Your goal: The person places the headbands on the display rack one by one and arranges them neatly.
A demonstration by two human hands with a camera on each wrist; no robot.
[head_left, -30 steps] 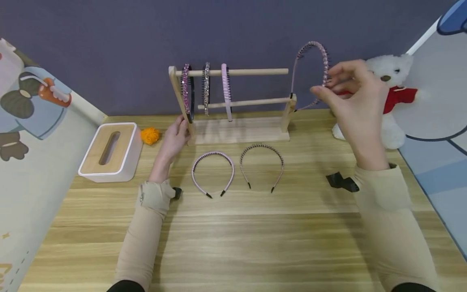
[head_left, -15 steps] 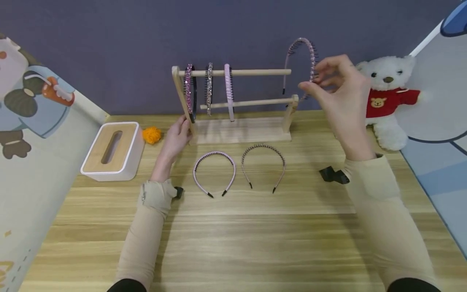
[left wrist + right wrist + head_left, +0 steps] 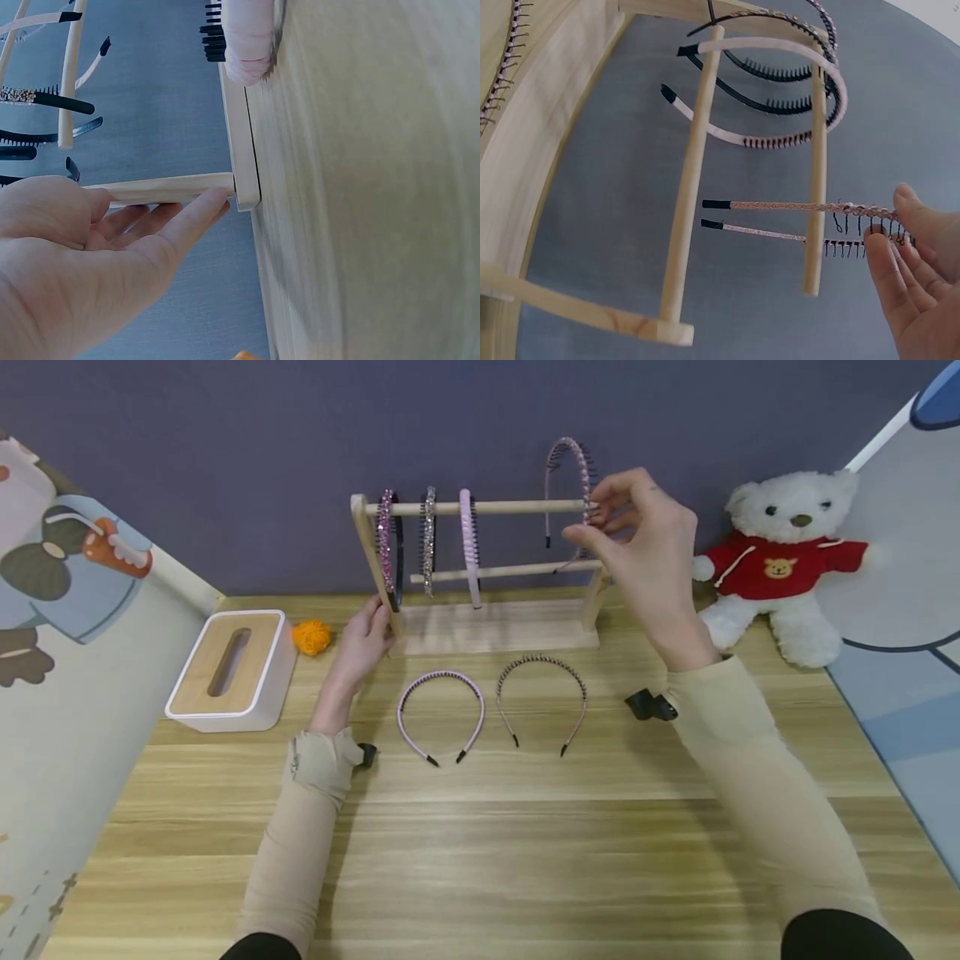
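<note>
A wooden headband rack (image 3: 495,628) stands at the back of the table. My left hand (image 3: 365,639) grips its left upright (image 3: 169,187) low down, thumb and fingers on either side. My right hand (image 3: 645,556) pinches a thin pink beaded headband (image 3: 567,442) by its toothed top, at the free right end of the upper bar (image 3: 517,507). In the right wrist view one arm of this headband (image 3: 772,205) crosses before the upper bar (image 3: 815,262), the other behind it. On the rack hang a pink glitter headband (image 3: 384,543), a silver glitter one (image 3: 428,543) and a pale pink one (image 3: 469,543).
Before the rack lie a lilac headband (image 3: 441,674) and a thin beaded headband (image 3: 536,658). A white tissue box (image 3: 258,714) with a wooden lid and an orange yarn ball (image 3: 312,637) stand left. A white teddy bear (image 3: 787,560) sits at the right.
My right hand has moved left with the beaded headband, from beyond the rack's right end to over the upper bar's end. The left hand stays on the upright.
</note>
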